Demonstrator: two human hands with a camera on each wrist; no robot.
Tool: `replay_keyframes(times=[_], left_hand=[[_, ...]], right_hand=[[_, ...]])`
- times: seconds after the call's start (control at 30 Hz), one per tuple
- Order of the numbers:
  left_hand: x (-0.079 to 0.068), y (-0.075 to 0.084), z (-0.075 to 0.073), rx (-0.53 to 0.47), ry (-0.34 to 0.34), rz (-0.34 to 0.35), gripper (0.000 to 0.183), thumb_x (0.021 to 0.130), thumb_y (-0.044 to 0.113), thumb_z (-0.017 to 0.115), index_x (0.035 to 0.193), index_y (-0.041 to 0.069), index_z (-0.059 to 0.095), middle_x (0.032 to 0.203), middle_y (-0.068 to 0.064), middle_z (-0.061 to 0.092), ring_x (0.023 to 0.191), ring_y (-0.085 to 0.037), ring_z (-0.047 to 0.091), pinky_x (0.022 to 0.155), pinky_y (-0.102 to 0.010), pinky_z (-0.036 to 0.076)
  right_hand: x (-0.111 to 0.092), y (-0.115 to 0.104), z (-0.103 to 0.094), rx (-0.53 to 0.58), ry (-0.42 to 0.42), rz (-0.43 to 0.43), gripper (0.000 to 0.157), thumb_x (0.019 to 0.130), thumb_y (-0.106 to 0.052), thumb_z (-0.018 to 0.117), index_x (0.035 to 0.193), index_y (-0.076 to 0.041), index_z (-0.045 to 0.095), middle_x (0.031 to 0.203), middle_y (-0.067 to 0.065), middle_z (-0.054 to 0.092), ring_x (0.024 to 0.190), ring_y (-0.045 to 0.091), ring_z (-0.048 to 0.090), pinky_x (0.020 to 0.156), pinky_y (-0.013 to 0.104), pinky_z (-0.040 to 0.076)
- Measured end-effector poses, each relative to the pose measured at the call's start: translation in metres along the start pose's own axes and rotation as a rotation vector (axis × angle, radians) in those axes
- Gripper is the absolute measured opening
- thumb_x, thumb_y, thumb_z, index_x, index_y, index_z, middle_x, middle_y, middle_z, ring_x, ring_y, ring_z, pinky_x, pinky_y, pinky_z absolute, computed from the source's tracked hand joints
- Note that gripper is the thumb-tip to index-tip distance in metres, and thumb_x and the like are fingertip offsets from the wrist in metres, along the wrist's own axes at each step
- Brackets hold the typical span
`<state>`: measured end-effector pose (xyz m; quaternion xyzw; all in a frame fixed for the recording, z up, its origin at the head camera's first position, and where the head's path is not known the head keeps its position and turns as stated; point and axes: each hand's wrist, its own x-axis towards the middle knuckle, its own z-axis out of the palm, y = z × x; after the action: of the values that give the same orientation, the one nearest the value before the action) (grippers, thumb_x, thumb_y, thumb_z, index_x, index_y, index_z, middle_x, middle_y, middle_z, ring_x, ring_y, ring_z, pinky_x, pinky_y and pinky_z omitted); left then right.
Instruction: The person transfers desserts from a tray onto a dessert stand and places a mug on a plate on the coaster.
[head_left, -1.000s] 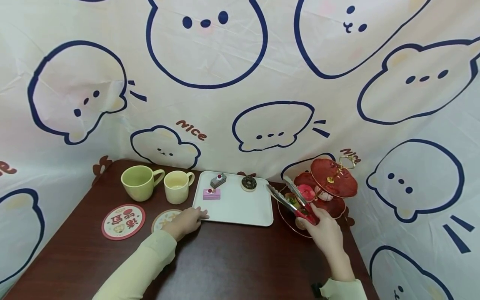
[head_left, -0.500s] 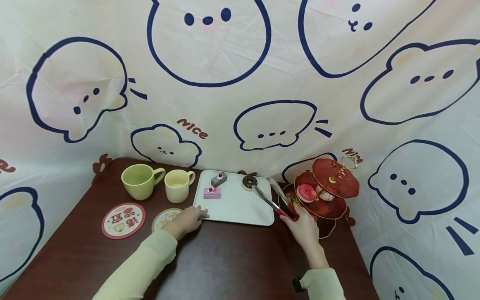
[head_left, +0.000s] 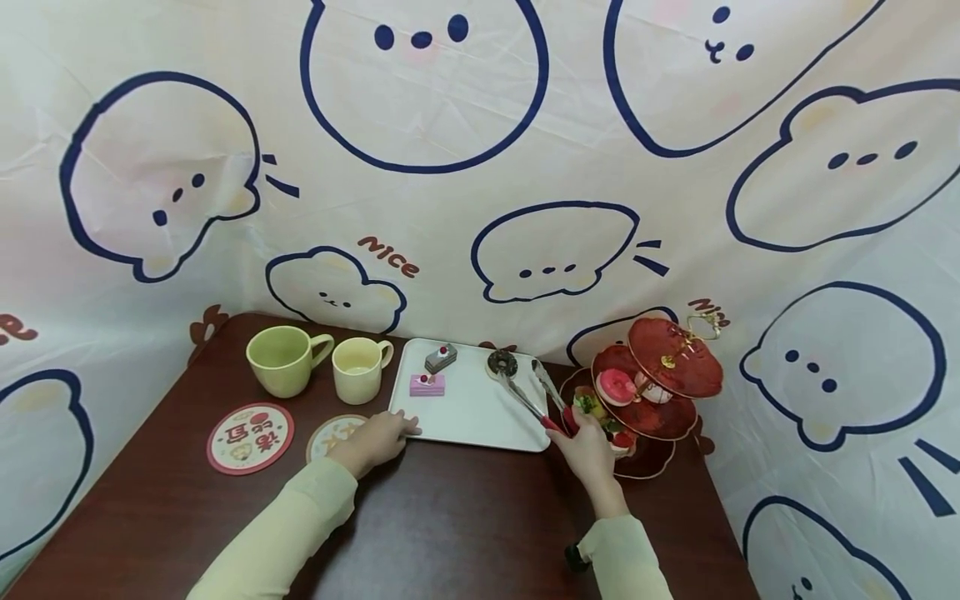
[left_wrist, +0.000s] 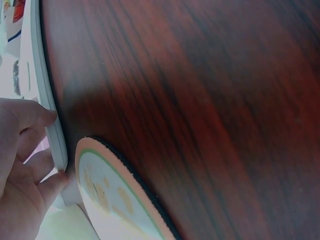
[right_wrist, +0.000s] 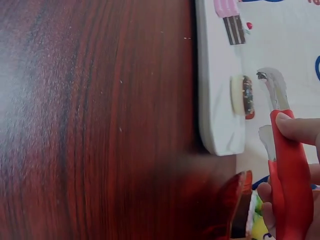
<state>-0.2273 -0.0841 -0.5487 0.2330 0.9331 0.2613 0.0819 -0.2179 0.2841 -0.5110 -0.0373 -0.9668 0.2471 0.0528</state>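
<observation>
Dark red-brown wood grain: the tabletop (head_left: 450, 517) is carrying everything. A white tray (head_left: 472, 417) is lying along its far edge, about the middle. The left hand (head_left: 381, 437) is holding the tray's near left corner, its grip clamped on the rim. The right hand (head_left: 587, 450), out past the tray's near right corner, is gripping tongs (right_wrist: 292, 170), the grip clamped round their red handles, thumb resting on one. The tongs' metal arms are standing apart: one is reaching to the chocolate donut (head_left: 502, 363), the other is pointing at the tray's far right corner. Whether the first tip is touching the donut, cannot tell. That donut is sitting near the tray's far right corner. Near the far left corner a grey cake slice (head_left: 440, 358) is resting, a pink cake slice (head_left: 427, 386) just in front, nearer the left edge. Toward the tabletop's far left corner a green cup (head_left: 281, 367) and a smaller cream cup (head_left: 356, 379) are standing upright; a red-rimmed coaster (head_left: 250, 439) is lying closer to the left edge, an orange-rimmed coaster (head_left: 322, 435) beside the left hand. By the far right corner a red tiered stand (head_left: 675, 362) is holding a pink donut (head_left: 617, 387) and other sweets.
</observation>
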Motion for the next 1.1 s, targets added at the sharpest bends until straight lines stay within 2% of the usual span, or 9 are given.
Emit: replay_keyframes(times=[0.2, 0.47, 0.8, 1.1], left_hand=[[0.000, 0.000, 0.001, 0.007, 0.007, 0.024, 0.030, 0.090, -0.008, 0.062, 0.116, -0.001, 0.076, 0.133, -0.022, 0.064, 0.130, -0.048, 0.053, 0.108, -0.056, 0.044], [-0.002, -0.001, 0.004, 0.004, 0.005, 0.023, 0.031, 0.090, -0.009, 0.061, 0.115, -0.001, 0.077, 0.132, -0.021, 0.066, 0.130, -0.047, 0.054, 0.108, -0.055, 0.044], [-0.002, 0.001, 0.000, 0.001, 0.019, 0.030, 0.031, 0.089, -0.009, 0.061, 0.115, -0.001, 0.077, 0.132, -0.021, 0.065, 0.129, -0.047, 0.054, 0.108, -0.057, 0.044], [-0.002, 0.000, 0.000, 0.010, 0.015, 0.026, 0.031, 0.089, -0.009, 0.062, 0.115, 0.000, 0.077, 0.132, -0.021, 0.065, 0.130, -0.048, 0.054, 0.108, -0.056, 0.044]], right_hand=[[0.010, -0.004, 0.011, -0.030, -0.042, 0.038, 0.077, 0.089, -0.038, 0.079, 0.147, 0.005, 0.051, 0.142, 0.032, 0.052, 0.128, 0.048, 0.052, 0.098, 0.066, 0.046], [0.012, -0.010, 0.023, -0.023, -0.078, 0.071, 0.074, 0.088, -0.037, 0.080, 0.145, 0.003, 0.055, 0.131, 0.027, 0.059, 0.115, 0.046, 0.060, 0.086, 0.061, 0.053], [0.025, -0.022, 0.025, -0.069, -0.064, 0.040, 0.071, 0.089, -0.037, 0.079, 0.143, 0.004, 0.056, 0.127, 0.026, 0.061, 0.110, 0.042, 0.063, 0.085, 0.059, 0.054], [0.034, -0.027, 0.030, -0.092, -0.085, 0.044, 0.070, 0.091, -0.035, 0.078, 0.145, 0.003, 0.055, 0.121, 0.023, 0.061, 0.103, 0.038, 0.064, 0.085, 0.056, 0.054]])
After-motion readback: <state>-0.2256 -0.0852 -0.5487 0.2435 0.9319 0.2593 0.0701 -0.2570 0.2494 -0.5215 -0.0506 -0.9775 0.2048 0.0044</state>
